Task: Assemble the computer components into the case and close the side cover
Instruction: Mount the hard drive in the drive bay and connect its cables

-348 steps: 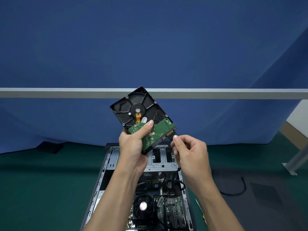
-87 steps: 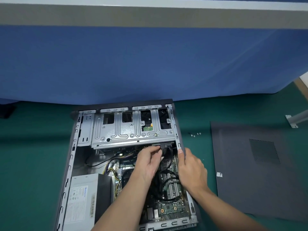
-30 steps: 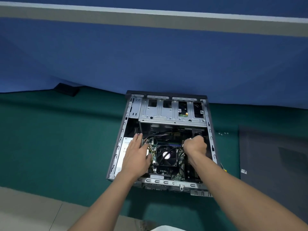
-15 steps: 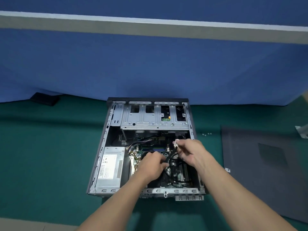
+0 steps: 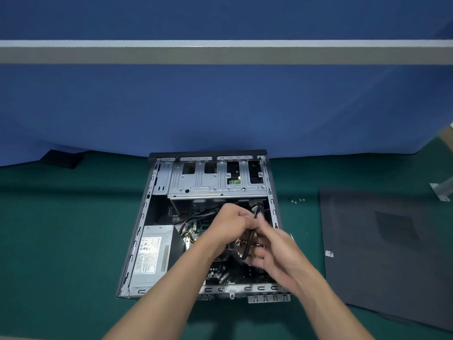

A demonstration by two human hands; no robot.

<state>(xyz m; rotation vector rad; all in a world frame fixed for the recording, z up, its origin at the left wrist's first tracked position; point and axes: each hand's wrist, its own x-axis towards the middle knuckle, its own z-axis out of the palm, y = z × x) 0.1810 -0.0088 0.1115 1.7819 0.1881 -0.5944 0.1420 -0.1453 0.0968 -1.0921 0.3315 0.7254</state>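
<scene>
The open, dark-framed metal computer case point(image 5: 142, 217) lay on its side on the green mat point(image 5: 61, 241), interior facing up. The person's left hand point(image 5: 230, 224) was over the middle of the interior, fingers curled tightly round a black cable point(image 5: 247, 249) that ran down from the fist towards the board below. The right hand point(image 5: 274, 251) was just beside it, close against the same cable. Motion blur prevented determining whether its partly spread fingers had hold of anything.

A silver sheet-metal drive cage point(image 5: 208, 185) occupied the far end of the case. The green circuit board of a hard drive point(image 5: 234, 181) showed through one of its cut-outs. A silver box-shaped power supply point(image 5: 154, 253) with a white label sat in the near left corner.

The flat dark grey side cover point(image 5: 380, 253) lay detached on the mat to the right of the case, well apart from both hands. Several small silver screws point(image 5: 297, 200) lay on the mat between case and cover. A blue fabric partition point(image 5: 220, 106) stood behind.
</scene>
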